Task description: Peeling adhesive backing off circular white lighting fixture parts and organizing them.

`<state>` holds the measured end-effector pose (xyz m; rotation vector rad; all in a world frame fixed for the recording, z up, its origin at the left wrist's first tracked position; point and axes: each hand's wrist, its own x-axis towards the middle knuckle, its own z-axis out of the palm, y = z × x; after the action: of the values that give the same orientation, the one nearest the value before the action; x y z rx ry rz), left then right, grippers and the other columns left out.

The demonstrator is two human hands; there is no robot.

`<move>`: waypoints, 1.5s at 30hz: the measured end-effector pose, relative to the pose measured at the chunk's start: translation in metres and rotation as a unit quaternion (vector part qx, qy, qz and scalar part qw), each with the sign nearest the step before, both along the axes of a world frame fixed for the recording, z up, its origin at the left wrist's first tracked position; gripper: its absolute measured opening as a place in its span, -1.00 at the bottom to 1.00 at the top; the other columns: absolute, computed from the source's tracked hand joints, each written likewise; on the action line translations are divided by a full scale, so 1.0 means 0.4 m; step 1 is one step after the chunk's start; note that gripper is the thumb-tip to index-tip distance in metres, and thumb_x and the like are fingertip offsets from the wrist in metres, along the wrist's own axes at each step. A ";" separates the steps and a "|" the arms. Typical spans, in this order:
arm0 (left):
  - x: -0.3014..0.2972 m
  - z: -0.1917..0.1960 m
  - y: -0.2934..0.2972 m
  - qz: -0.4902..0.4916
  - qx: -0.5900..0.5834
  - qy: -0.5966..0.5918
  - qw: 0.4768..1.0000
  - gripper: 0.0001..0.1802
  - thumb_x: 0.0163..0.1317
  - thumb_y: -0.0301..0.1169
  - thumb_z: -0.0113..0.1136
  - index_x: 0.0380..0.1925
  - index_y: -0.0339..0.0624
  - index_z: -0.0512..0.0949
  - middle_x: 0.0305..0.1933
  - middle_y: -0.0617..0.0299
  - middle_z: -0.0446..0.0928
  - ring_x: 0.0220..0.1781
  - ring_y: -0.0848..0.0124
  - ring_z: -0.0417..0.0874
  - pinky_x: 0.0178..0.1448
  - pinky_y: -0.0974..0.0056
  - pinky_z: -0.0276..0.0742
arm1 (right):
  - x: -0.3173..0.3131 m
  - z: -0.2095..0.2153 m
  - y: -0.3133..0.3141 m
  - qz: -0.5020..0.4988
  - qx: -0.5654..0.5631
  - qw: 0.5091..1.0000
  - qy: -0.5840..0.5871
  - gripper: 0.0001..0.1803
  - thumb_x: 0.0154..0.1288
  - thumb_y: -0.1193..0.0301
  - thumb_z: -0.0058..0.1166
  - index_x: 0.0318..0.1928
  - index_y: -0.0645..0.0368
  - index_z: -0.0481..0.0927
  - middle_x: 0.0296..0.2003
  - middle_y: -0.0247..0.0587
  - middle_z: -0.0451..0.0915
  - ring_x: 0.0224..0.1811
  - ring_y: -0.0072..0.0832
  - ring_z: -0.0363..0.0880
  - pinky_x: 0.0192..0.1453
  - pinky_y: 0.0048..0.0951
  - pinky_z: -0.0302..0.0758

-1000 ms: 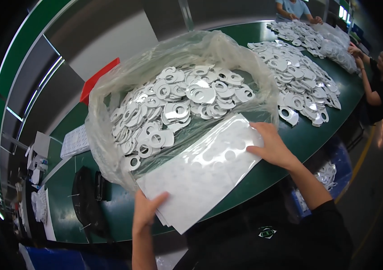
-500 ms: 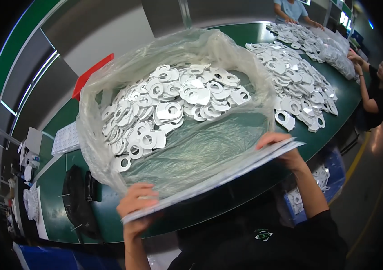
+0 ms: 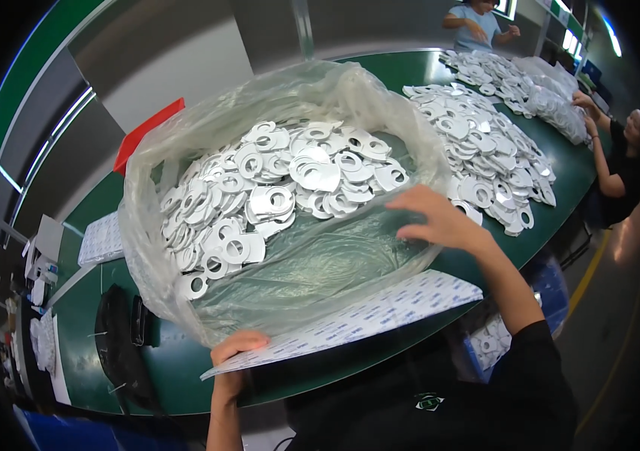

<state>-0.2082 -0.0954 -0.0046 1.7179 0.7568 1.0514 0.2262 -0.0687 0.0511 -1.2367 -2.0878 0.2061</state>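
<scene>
My left hand [image 3: 237, 349] grips the left end of a flat white sheet [image 3: 369, 316] printed with a blue pattern, thumb on top. It could be one sheet or a thin stack; I cannot tell. The sheet slants along the table's near edge, in front of a large clear plastic bag [image 3: 142, 259]. My right hand [image 3: 436, 216] is off the sheet, raised over the bag's right side with fingers apart and nothing in them. Inside the wide-open bag lies a heap of flat white ring-shaped pieces [image 3: 282, 177], with bare plastic film nearer me.
A second heap of white pieces [image 3: 485, 150] lies to the right on the green table [image 3: 83, 361]. A red bin [image 3: 147, 135], a white printed stack [image 3: 101, 239] and a black pouch [image 3: 121, 346] are at left. Two people work at the far right, beside another bag [image 3: 560, 105].
My right hand has let go of the sheet's right end and moved up over the bag. The sheet has tilted, so its printed face shows more. My left hand still holds it.
</scene>
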 end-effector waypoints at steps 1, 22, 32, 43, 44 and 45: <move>0.002 0.013 -0.001 0.020 -0.009 0.036 0.999 -0.70 0.23 -0.24 0.09 -0.41 -0.26 0.65 -0.12 -0.05 0.58 -0.06 0.15 0.57 0.08 0.16 0.43 | -0.002 -0.025 0.004 -0.005 -0.042 0.999 -0.017 -0.66 0.06 0.32 0.26 -0.14 0.18 0.60 -0.24 -0.15 0.55 -0.08 -0.26 0.47 0.03 -0.29 0.39; 0.043 0.056 0.069 0.141 -0.146 0.126 0.971 -0.79 0.19 -0.43 0.22 -0.23 -0.34 0.57 -0.28 0.28 0.59 -0.26 0.54 0.52 -0.16 0.36 0.46 | 0.046 0.040 -0.063 0.070 -0.448 0.843 0.289 -0.32 0.19 0.51 0.14 0.31 0.24 0.18 -0.14 -0.26 0.52 -0.12 -0.62 0.45 0.00 -0.57 0.41; 0.060 0.069 0.057 0.158 -0.166 0.144 0.963 -0.16 -0.05 -0.48 0.37 0.22 -0.40 0.13 0.10 -0.09 0.42 0.08 0.23 0.49 0.16 0.24 0.41 | -0.007 0.025 -0.083 -0.080 -0.352 0.912 0.192 -0.36 0.14 0.48 0.12 0.25 0.22 0.24 -0.57 -0.44 0.39 -0.54 -0.69 0.33 -0.46 -0.61 0.28; 0.174 0.187 0.012 0.168 0.216 0.521 0.808 -0.17 0.01 -0.31 0.34 0.28 -0.25 0.19 0.40 -0.16 -0.02 0.42 -0.13 -0.01 0.37 -0.07 -0.01 | -0.041 0.028 -0.092 -0.167 -0.230 0.939 -0.192 -0.50 0.10 0.31 0.17 0.05 0.25 0.44 -0.51 -0.08 0.53 -0.45 -0.14 0.53 -0.30 -0.22 0.46; 0.185 0.176 0.023 0.137 0.231 0.483 0.833 -0.20 0.04 -0.27 0.32 0.27 -0.24 0.21 0.39 -0.14 0.02 0.42 -0.12 0.00 0.37 -0.07 -0.02 | -0.057 0.044 -0.089 -0.165 -0.230 0.940 -0.192 -0.50 0.10 0.31 0.17 0.05 0.25 0.44 -0.51 -0.08 0.53 -0.45 -0.14 0.53 -0.30 -0.22 0.46; 0.200 0.157 0.038 0.105 0.247 0.443 0.855 -0.23 0.06 -0.23 0.30 0.26 -0.23 0.23 0.39 -0.12 0.05 0.42 -0.11 0.00 0.36 -0.08 -0.02 | -0.079 0.066 -0.083 -0.185 -0.194 0.938 -0.221 -0.55 0.11 0.32 0.17 0.00 0.24 0.47 -0.47 -0.08 0.54 -0.38 -0.10 0.53 -0.24 -0.19 0.46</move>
<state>-0.1282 -0.0802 0.0584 2.6668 1.3494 0.5568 0.1948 -0.1018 0.0774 -2.0484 -2.1884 0.1846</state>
